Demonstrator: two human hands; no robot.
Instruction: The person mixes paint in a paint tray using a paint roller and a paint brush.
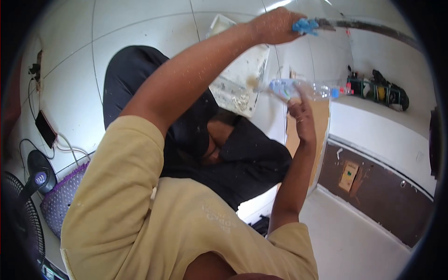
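Observation:
My left hand (279, 27) reaches far across to the upper right, its fingers closed around a crumpled blue rag (305, 26). The rag is right at a dark, worn strip (345, 23) along a pale edge. Lower down, my right hand (301, 114) grips a paintbrush (276, 93) by the handle, with one finger stretched out. The brush is blurred, its pale bristles pointing left over a paint-smeared white tray (240, 100). Just behind that hand lies a clear plastic bottle (322, 91) with a blue cap.
My crossed legs in black trousers (133, 77) rest on the white tiled floor (140, 21). A green rack (373, 91) with dark items stands at the right, above a brown panel (387, 191). On the left are a fan (39, 179), a phone-like device (45, 128), cables and a dotted purple cushion (65, 196).

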